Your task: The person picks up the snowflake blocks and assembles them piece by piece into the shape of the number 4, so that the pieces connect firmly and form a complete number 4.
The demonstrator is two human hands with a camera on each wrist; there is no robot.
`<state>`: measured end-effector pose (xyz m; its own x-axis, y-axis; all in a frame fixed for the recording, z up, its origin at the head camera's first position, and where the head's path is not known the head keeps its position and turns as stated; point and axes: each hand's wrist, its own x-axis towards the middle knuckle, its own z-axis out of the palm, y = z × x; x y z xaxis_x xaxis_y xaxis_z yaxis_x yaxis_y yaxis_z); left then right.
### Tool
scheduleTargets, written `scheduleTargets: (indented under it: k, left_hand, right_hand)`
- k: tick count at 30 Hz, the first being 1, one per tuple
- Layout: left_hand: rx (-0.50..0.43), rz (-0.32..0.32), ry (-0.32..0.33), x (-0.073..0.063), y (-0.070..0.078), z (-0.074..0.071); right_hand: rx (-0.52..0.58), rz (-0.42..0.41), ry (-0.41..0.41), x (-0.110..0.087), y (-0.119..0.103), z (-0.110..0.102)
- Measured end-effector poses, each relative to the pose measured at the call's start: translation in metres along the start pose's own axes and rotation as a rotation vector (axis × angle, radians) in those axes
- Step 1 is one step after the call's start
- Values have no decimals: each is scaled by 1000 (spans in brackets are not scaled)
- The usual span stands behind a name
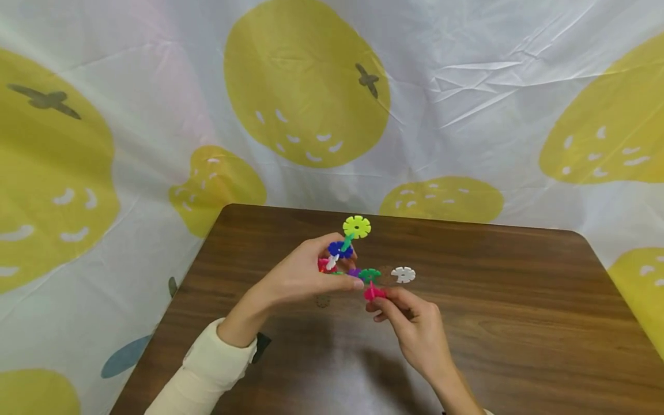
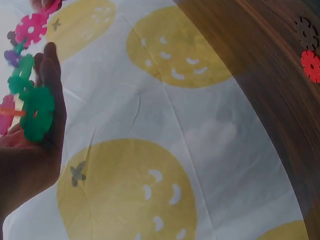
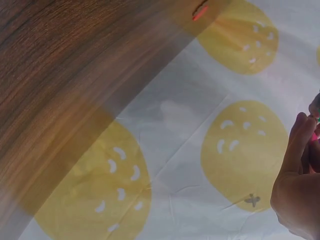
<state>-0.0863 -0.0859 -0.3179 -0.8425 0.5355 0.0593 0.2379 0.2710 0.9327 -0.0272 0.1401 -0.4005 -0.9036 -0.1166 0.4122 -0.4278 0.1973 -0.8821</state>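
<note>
My left hand [image 1: 298,274] holds a branching build of notched plastic discs between thumb and fingers. From it rise a blue disc [image 1: 339,249], a light green disc [image 1: 347,241] and a yellow disc [image 1: 357,227]. A green disc [image 2: 37,114] lies against the palm in the left wrist view. Towards the right hand are a purple disc [image 1: 355,273] and another green disc [image 1: 370,275]. My right hand [image 1: 417,328] pinches a pink disc [image 1: 374,293] that meets this green disc; whether they are slotted together is unclear. In the right wrist view, fingers mostly hide the pink piece.
A white disc [image 1: 403,274] is seen just right of the build; whether it is joined cannot be told. On the wooden table [image 1: 519,323] lie a brown disc [image 2: 306,33] and a red disc [image 2: 311,66]. A fruit-patterned cloth [image 1: 441,104] hangs behind the table.
</note>
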Motion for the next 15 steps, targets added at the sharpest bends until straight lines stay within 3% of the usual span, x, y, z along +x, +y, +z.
scheduleTargets:
  k: [5,8,10,15]
  left_hand:
    - [-102,92,25,-6,-6,-10]
    - [-185,141,78,-8,-13,-15]
    - [-249,139,121,-10,-20,-16]
    - [-460,66,275,-9,-44,-11]
  right_hand:
    - [40,-28,0,2,-2,1]
    - [69,-32,-2,4,-2,1]
    - [74,-26,0,5,-2,1]
    - [79,-31,13,8,-4,1]
